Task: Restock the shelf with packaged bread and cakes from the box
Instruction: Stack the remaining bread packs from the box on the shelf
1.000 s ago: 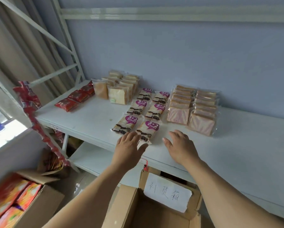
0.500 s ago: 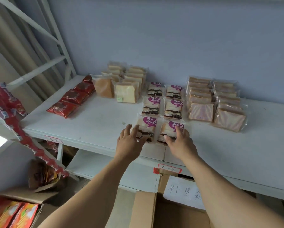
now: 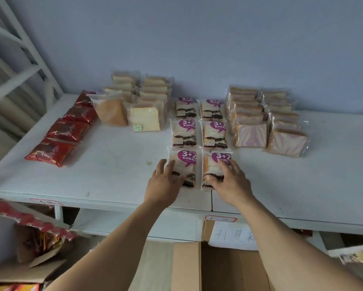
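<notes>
Now each flat, open-fingered grip, left hand (image 3: 166,181) and right hand (image 3: 229,181), rests on a front cake pack (image 3: 187,162).

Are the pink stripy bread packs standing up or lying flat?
Standing up. The clear-wrapped pink-swirl bread packs stand on edge in two rows on the white shelf, their swirled faces turned forward.

Since a second ago: left hand (image 3: 164,181) and right hand (image 3: 229,179) moved forward from the shelf (image 3: 113,171) edge onto the two front purple-label bread packs (image 3: 186,162), now squared up side by side.
</notes>
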